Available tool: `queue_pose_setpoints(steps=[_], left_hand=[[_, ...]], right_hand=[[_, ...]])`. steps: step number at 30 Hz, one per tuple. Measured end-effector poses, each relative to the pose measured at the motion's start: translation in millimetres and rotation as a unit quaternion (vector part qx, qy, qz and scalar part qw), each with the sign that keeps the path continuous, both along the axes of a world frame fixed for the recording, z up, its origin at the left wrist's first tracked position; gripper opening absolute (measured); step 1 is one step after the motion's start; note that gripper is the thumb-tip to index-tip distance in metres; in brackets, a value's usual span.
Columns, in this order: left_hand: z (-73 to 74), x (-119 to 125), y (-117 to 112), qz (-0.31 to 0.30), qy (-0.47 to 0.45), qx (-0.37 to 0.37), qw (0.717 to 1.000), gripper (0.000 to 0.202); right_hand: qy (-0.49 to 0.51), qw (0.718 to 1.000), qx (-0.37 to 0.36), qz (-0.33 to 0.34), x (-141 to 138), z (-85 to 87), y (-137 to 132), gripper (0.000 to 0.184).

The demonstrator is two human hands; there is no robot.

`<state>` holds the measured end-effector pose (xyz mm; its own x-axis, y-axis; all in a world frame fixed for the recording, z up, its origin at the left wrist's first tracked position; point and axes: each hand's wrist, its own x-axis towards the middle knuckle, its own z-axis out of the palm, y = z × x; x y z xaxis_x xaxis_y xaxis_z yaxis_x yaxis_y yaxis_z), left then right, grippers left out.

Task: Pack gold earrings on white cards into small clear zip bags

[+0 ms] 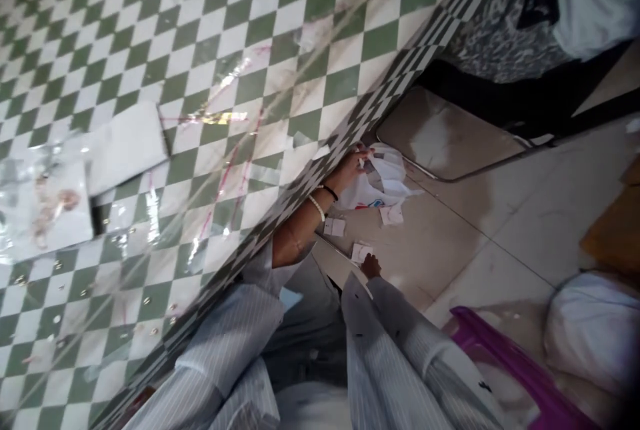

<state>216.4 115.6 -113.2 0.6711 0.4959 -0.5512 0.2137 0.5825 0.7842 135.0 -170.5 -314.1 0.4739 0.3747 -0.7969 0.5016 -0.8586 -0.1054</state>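
Down at floor level, my left hand (pixel 359 157) is closed on the edge of a white plastic bag (pixel 393 173) with some red and blue print. That wrist wears a black band and a pale beaded bracelet. My right hand (pixel 371 266), its fingers curled, is at the near edge of a small white card (pixel 361 252) on the floor; whether the card is lifted I cannot tell. Two similar small cards, one on the left (pixel 335 226) and one on the right (pixel 391 215), lie just in front of the bag.
A table with a green-and-white checked cover (pixel 280 37) slants across the left. On it are a clear packet with a white card (pixel 60 203), a white pad (pixel 127 147), plastic scraps and small beads. A metal chair frame (pixel 440 180) and a purple plastic stool (pixel 520 363) stand on the right.
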Motion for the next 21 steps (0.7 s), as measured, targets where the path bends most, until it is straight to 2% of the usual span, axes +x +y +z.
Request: queue_pose_setpoints(steps=[3,6,10,13,17,19,21], left_hand=[[-9.0,5,10,0.014,-0.018,-0.028,0.999,0.023],[-14.2,10,18,0.022,-0.037,-0.047,0.998,0.004],[-17.3,14,24,0.034,-0.058,-0.061,0.996,0.018],[-14.0,18,27,0.039,-0.059,-0.071,0.995,0.021],[-5.4,26,28,0.044,-0.022,-0.088,0.995,0.017],[-2.7,29,29,0.051,-0.005,-0.091,0.995,0.019],[-1.7,29,29,0.056,0.004,-0.089,0.994,0.023]], right_hand=[[-0.030,0.999,-0.013,0.019,5,-42.1,-4,0.039],[-0.049,0.998,0.009,0.047,11,-78.4,-5,0.041],[-0.060,0.995,0.036,0.066,17,-115.6,-6,0.041],[-0.061,0.995,0.036,0.067,15,-135.0,-9,0.040],[-0.030,0.996,0.018,0.079,11,-148.9,-11,0.039],[0.002,0.996,0.012,0.088,13,-152.0,-2,0.036],[0.032,0.994,0.013,0.100,17,-154.0,17,0.035]])
